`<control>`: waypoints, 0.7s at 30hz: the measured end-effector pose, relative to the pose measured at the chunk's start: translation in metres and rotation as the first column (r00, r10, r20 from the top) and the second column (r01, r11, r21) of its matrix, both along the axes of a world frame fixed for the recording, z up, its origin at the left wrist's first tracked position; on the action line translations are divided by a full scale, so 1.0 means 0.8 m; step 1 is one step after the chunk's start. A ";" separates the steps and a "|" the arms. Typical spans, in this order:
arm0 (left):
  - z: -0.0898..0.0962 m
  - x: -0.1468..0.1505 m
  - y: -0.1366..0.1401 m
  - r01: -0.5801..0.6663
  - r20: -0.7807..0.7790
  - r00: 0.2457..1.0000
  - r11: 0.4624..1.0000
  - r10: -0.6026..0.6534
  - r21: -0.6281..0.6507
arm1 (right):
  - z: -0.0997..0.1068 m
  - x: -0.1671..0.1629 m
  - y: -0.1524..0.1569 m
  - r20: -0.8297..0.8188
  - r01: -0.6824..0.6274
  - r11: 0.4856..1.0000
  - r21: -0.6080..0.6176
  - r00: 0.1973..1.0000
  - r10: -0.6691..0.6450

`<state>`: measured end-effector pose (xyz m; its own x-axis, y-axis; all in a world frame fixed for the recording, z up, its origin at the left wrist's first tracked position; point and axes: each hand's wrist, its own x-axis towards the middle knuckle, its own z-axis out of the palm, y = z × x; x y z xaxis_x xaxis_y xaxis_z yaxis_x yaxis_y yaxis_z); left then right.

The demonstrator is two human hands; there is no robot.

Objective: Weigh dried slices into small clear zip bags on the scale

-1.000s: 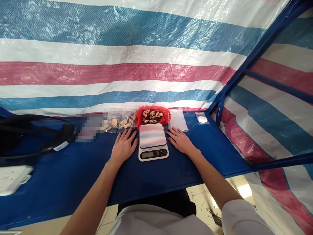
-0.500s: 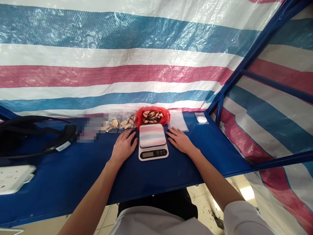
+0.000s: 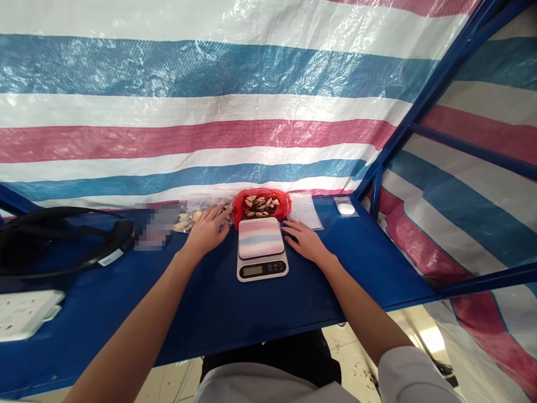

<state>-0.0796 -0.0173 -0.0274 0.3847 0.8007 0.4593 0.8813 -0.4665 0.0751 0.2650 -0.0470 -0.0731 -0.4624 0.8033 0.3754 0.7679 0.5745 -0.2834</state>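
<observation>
A white kitchen scale (image 3: 260, 239) lies on the blue table between my hands, its display unreadable. My left hand (image 3: 207, 228) reaches over the clear bags of pale dried slices (image 3: 187, 218), fingers apart and partly covering them; whether it touches them I cannot tell. Behind the scale sits a red plastic bag (image 3: 238, 207), its mouth wide, with dark-edged dried slices (image 3: 260, 206) inside. My right hand (image 3: 305, 240) rests beside the scale's right edge with fingers spread, holding nothing. Just beyond its fingertips lies a flat clear plastic bag (image 3: 308, 211).
A small white rounded case (image 3: 346, 209) in a clear bag lies at the back right. On the left are a black strapped headset (image 3: 119, 240) and a white power strip (image 3: 27, 313). Striped sheeting (image 3: 201, 134) and blue frame bars (image 3: 405, 131) enclose the table (image 3: 218, 319).
My left hand has moved forward from the table beside the scale to over the bags of slices. My right hand stays beside the scale. The view has tilted slightly up.
</observation>
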 end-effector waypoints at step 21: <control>-0.018 -0.011 0.027 0.030 0.302 0.952 0.998 -0.045 0.055 | -0.009 -0.003 -0.002 -0.054 0.029 0.999 0.017 0.998 -0.028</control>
